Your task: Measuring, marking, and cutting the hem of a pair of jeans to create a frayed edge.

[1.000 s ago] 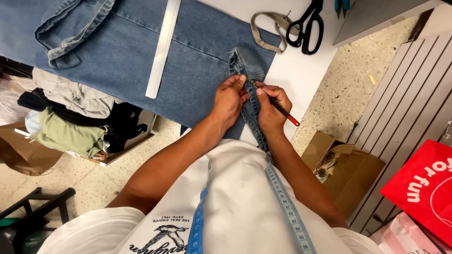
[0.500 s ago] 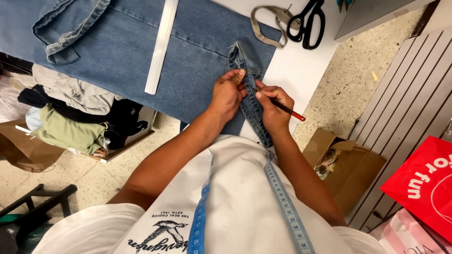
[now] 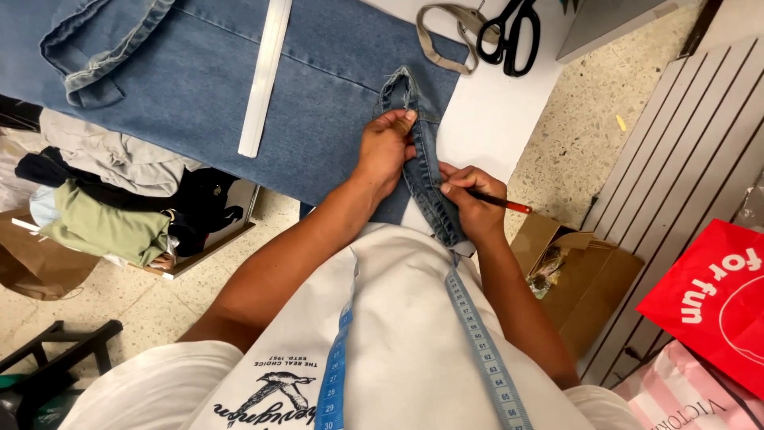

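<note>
Left hand: the left hand [image 3: 385,151] lies on the narrow folded strip of blue denim [image 3: 422,163], fingers curled and thumb pressed against its upper part, pinning it flat.
Right hand: the right hand [image 3: 471,201] pinches a slim pencil with a red end [image 3: 500,202] between thumb and fingers, its tip hidden at the strip's right edge.
Change: compared with a second ago, both hands sit a little apart along the strip rather than side by side; the left has crept up toward the frayed loop end, the right has slid down toward the body.
Meaning: judging from that, the marking seems to be travelling along the strip's length, with the holding hand keeping the cloth taut.
Strip: thick, seamed, stiff-looking twill, its top end raw and fraying; it runs from the table edge down to the person's white shirt.
Denim sheet: a broad blue denim panel [image 3: 191,87] lies flat on the white table [image 3: 493,119], matte and finely woven.
Ruler: a long white flat ruler [image 3: 265,76] rests on the panel, well apart from the hands.
Scissors: black-handled scissors [image 3: 509,36] lie beside a beige fabric loop [image 3: 442,36].
Tape: a blue measuring tape [image 3: 477,342] hangs round the neck, soft and limp.
</note>
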